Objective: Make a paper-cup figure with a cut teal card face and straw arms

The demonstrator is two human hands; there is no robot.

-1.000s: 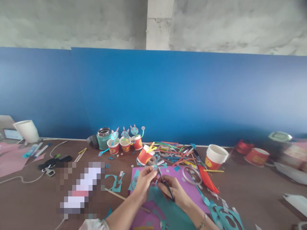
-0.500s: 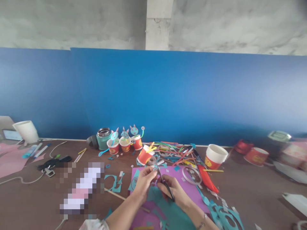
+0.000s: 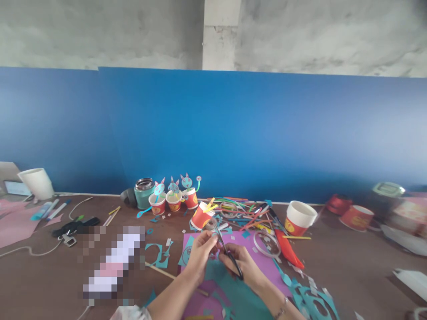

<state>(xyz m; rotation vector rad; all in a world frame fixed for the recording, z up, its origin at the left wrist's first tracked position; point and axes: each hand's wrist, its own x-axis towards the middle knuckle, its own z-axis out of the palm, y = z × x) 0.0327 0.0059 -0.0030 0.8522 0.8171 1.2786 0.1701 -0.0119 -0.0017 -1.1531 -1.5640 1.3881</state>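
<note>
In my right hand [image 3: 242,263] is a pair of scissors [image 3: 231,257] with dark handles, its blades pointing up and away. My left hand [image 3: 203,252] is closed in a pinch just left of the blades; what it pinches is too small to make out. Under both hands lie a purple sheet [image 3: 267,275] and a teal sheet [image 3: 245,293]. A teal piece with a drawn round face [image 3: 187,253] rests left of my left hand. Beyond the hands, a red paper cup [image 3: 201,216] leans over with yellow strips on it.
Three red cups with teal cat-like figures [image 3: 174,202] stand by a teal flask [image 3: 143,195]. Coloured sticks [image 3: 248,215] are heaped at the back. A tape roll [image 3: 267,244], a red pouch [image 3: 289,251], stacked cups [image 3: 300,218] and teal scraps [image 3: 313,298] are on the right.
The scissor blades have shifted slightly and look closer together. Both hands stay in nearly the same place.
</note>
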